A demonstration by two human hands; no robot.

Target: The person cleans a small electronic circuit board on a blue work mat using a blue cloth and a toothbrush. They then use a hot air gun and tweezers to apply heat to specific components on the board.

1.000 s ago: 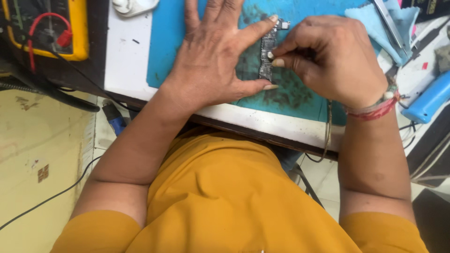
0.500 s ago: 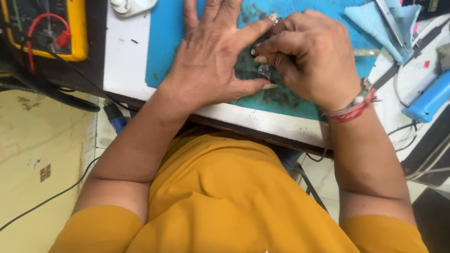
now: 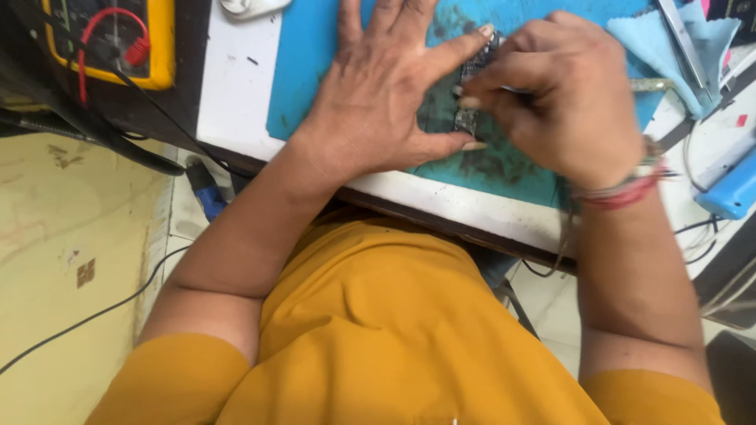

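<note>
Pinning board (image 3: 469, 94) flat on blue mat (image 3: 504, 169), left hand (image 3: 378, 94) splayed, thumb and forefinger bracketing it. Right hand (image 3: 559, 98) pinched shut (contents hidden). Risk: heavy pressure could skid or crack board.

Two hands (image 3: 378, 102) (image 3: 563, 98), one circuit board (image 3: 471, 94), one blue mat (image 3: 299, 71), one yellow multimeter (image 3: 118, 39), one blue cloth (image 3: 669, 43).

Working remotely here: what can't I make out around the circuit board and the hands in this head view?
- Circuit board: mostly covered by the right hand; only a narrow strip shows.
- What the right fingers pinch: hidden under them and motion-blurred.
- Left hand: fingertips cut off by the top edge.
- Tweezers on the blue cloth: tips cut off by the top edge.
- Yellow multimeter: top cut off by the edge.
</note>
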